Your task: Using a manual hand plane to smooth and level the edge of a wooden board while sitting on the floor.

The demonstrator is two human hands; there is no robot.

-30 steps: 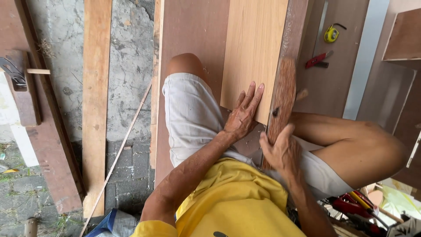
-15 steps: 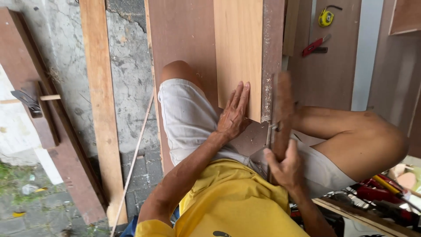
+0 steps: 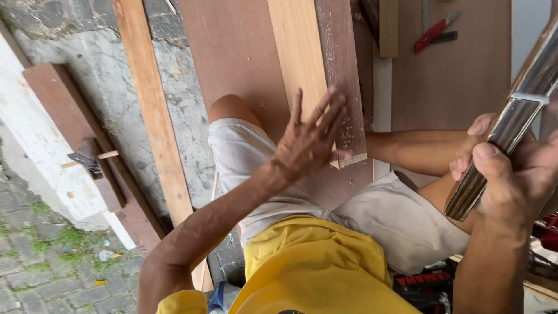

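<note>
The right hand (image 3: 514, 174) has its fingers closed around a dark wooden strip (image 3: 504, 135), held above the right thigh at the frame's right edge; its long axis slants from lower left up toward the upper right corner. Earlier it stood nearly upright, centred against the board. The left hand (image 3: 308, 145), fingers spread open, has lifted off the pale plank (image 3: 296, 58) beyond the knees.
</note>
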